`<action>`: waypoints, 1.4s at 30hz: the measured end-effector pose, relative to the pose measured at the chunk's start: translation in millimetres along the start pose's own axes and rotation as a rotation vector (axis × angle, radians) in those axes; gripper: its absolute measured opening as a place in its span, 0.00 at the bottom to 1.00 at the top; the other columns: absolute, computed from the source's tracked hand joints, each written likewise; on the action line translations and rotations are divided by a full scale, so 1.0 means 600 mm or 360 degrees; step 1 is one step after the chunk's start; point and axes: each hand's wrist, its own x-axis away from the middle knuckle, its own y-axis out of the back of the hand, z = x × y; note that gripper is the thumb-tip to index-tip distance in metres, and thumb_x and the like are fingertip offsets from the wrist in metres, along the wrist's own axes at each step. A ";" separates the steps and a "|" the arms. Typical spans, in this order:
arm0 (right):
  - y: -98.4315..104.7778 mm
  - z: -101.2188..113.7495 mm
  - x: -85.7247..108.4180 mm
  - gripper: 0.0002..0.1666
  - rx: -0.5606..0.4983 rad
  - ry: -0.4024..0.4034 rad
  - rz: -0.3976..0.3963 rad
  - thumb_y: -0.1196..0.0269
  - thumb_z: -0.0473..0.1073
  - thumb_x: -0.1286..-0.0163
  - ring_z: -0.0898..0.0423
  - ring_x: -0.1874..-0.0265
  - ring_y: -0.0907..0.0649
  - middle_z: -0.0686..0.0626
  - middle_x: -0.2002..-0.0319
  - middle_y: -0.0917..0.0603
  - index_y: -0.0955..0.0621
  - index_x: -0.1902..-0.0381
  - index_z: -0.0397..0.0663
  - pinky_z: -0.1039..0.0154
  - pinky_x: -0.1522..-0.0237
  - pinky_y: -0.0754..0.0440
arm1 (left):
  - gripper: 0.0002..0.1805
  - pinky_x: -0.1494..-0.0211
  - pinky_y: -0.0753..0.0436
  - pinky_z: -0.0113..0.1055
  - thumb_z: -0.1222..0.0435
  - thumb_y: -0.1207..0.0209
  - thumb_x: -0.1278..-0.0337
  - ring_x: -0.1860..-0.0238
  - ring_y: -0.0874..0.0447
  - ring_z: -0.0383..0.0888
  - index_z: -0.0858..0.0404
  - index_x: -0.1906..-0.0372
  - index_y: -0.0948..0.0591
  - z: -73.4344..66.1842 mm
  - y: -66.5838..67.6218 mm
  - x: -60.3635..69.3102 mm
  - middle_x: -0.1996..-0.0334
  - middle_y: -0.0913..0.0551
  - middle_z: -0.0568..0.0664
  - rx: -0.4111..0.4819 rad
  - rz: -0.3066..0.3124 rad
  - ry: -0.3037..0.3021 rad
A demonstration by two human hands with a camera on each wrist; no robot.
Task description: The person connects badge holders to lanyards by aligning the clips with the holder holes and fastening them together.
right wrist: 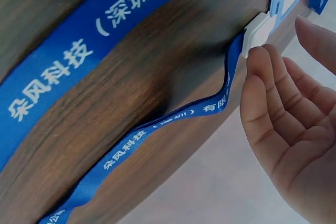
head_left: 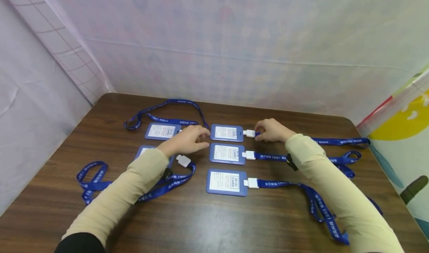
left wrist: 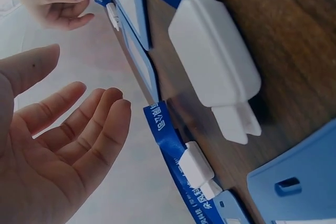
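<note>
Where writing shows: badges [head_left: 226,182] read "ID/IC CARD" — straps [right wrist: 100,35] "朵风科技"
Left hand [head_left: 187,139]: loosely curved, thumb apart
Right hand [head_left: 272,130]: likewise — beside clip [head_left: 250,134]

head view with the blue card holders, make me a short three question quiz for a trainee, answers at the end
1. Count: how many blue card holders lie in the right-hand column of the head view?
2. True or false: in the left wrist view, the large white clip is apart from the card holder in the lower right corner.
3. Short answer: in the head view, which card holder lies between the left hand and the right hand?

Key:
1. Three.
2. True.
3. The farthest card holder of the right-hand column.
</note>
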 end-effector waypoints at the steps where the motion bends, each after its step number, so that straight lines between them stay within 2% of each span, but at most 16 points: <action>1: 0.000 -0.001 -0.002 0.20 -0.0003 -0.0001 0.0004 0.35 0.39 0.43 0.57 0.83 0.22 0.49 0.78 0.21 0.23 0.55 0.32 0.59 0.68 0.22 | 0.21 0.57 0.22 0.38 0.62 0.42 0.44 0.63 0.23 0.48 0.70 0.48 0.26 -0.001 0.001 0.002 0.57 0.22 0.59 0.0004 -0.0008 -0.0009; 5: -0.002 -0.004 -0.010 0.21 -0.0033 -0.0011 0.0026 0.35 0.40 0.43 0.55 0.83 0.21 0.49 0.79 0.20 0.23 0.54 0.32 0.61 0.72 0.23 | 0.21 0.58 0.22 0.37 0.63 0.42 0.44 0.63 0.23 0.47 0.71 0.48 0.26 -0.003 0.003 0.010 0.59 0.22 0.59 0.0021 -0.0035 -0.0039; 11: -0.007 -0.006 -0.019 0.22 -0.0150 -0.0138 0.0063 0.35 0.40 0.43 0.53 0.83 0.20 0.45 0.78 0.19 0.24 0.52 0.33 0.64 0.82 0.22 | 0.20 0.59 0.21 0.35 0.64 0.42 0.44 0.64 0.22 0.47 0.71 0.49 0.25 -0.001 0.006 0.018 0.60 0.21 0.58 0.0024 -0.0075 -0.0059; 20: -0.014 -0.003 -0.031 0.21 -0.0325 -0.0320 0.0029 0.37 0.40 0.41 0.56 0.83 0.19 0.44 0.77 0.18 0.25 0.52 0.32 0.63 0.79 0.20 | 0.20 0.59 0.21 0.35 0.64 0.42 0.44 0.63 0.22 0.48 0.71 0.49 0.25 -0.003 0.011 0.026 0.60 0.21 0.58 0.0035 -0.0071 -0.0071; 27: -0.019 0.004 -0.036 0.19 -0.0377 -0.0345 0.0018 0.36 0.40 0.42 0.55 0.83 0.19 0.44 0.79 0.19 0.24 0.55 0.35 0.63 0.80 0.20 | 0.20 0.59 0.21 0.36 0.63 0.41 0.44 0.64 0.22 0.46 0.70 0.49 0.25 -0.004 0.016 0.025 0.60 0.21 0.58 0.0032 -0.0075 -0.0053; 35: -0.025 0.006 -0.044 0.12 -0.0450 -0.0404 0.0014 0.35 0.35 0.43 0.55 0.84 0.20 0.43 0.80 0.20 0.24 0.64 0.33 0.61 0.78 0.18 | 0.20 0.61 0.22 0.35 0.64 0.41 0.45 0.67 0.22 0.45 0.71 0.50 0.25 -0.001 0.020 0.012 0.61 0.21 0.59 0.0015 -0.0091 -0.0111; 42: -0.019 0.005 -0.046 0.10 -0.0482 -0.0448 0.0091 0.35 0.34 0.44 0.54 0.82 0.19 0.43 0.78 0.19 0.24 0.66 0.34 0.61 0.76 0.18 | 0.20 0.58 0.22 0.37 0.63 0.42 0.44 0.64 0.22 0.45 0.70 0.49 0.25 -0.009 0.031 -0.021 0.57 0.22 0.60 0.0000 -0.0033 -0.0056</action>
